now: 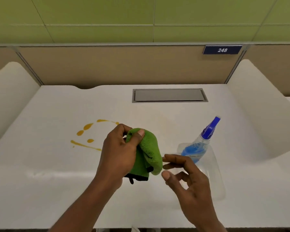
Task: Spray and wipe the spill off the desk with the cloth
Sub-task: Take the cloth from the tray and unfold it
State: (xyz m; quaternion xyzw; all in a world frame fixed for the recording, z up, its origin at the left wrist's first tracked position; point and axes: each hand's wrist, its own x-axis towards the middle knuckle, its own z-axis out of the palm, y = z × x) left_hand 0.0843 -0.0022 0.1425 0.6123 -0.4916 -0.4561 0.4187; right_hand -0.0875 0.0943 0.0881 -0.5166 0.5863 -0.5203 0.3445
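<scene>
Green cloth [147, 151] pinched; right hand [187, 180] spread

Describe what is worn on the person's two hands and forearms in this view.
Nothing is worn. The left hand and right hand are both bare: no gloves, rings, watch or bracelet show. Both forearms are uncovered as far as the bottom edge of the picture, with no sleeve or cuff in view. The fingernails that show on the fingers are short and plain, without polish.
</scene>
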